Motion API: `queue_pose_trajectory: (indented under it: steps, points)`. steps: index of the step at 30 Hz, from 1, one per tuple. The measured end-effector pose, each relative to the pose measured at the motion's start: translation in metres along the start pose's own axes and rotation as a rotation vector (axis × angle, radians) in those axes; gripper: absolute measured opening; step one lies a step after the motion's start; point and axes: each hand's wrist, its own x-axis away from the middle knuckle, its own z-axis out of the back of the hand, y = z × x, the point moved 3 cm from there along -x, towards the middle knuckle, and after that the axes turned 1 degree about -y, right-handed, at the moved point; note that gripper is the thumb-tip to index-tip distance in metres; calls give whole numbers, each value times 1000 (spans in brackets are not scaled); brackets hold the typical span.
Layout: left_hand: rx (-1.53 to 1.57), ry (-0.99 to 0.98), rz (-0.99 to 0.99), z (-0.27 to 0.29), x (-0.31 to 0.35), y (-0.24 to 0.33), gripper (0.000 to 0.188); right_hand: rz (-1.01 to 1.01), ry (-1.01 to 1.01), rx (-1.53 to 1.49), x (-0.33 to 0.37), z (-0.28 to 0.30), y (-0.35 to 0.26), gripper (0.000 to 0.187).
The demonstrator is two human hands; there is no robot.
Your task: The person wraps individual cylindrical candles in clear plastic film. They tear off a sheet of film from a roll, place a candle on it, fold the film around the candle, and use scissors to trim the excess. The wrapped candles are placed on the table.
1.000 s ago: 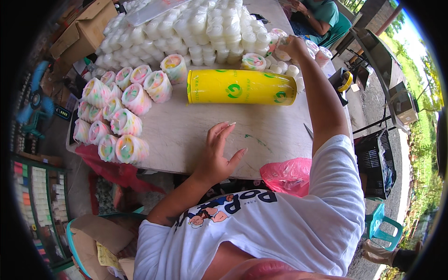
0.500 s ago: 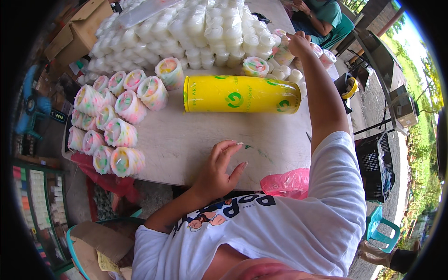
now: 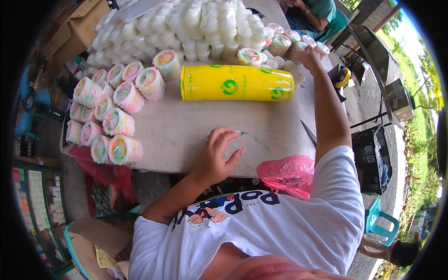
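My left hand [image 3: 220,151] hovers over or rests on the near middle of the table, fingers apart, nothing in it. At the far right, my right hand [image 3: 310,59] reaches in among frilled, multicoloured cup-shaped pieces [image 3: 280,45]. It touches or nearly touches them; its fingertips are hidden, so a grip cannot be made out. A yellow roll of cling wrap [image 3: 237,83] lies crosswise ahead of my left hand. Just beyond it sits a single frilled multicoloured piece [image 3: 250,57], beside small white cylinders [image 3: 279,62].
More frilled multicoloured pieces [image 3: 129,97] stand grouped at the left. Bagged white cups [image 3: 186,25] are piled along the back. A knife [image 3: 308,131] lies near my right forearm, and a pink plastic bag [image 3: 285,175] hangs at the front edge. Another person [image 3: 317,16] sits at the far right.
My right hand has drawn slightly nearer and right, its fingers now turned down among the frilled pieces. The view has shifted, uncovering the knife blade. My left hand keeps its pose.
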Motion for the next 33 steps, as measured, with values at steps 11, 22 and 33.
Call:
queue_pose_trajectory:
  steps: [11, 22, 33]
  points:
    - [-64, 79, -63, -2, 11, -3, 33, 10, -357, -361, 140, 70, -87, 83]
    - [-102, 70, -30, -3, 9, 0, 25, 394, -124, 14, 172, 89, -93, 44]
    - [-28, 46, 44, 6, 8, -3, 24, 218, 10, 232, 45, 37, -138, 46]
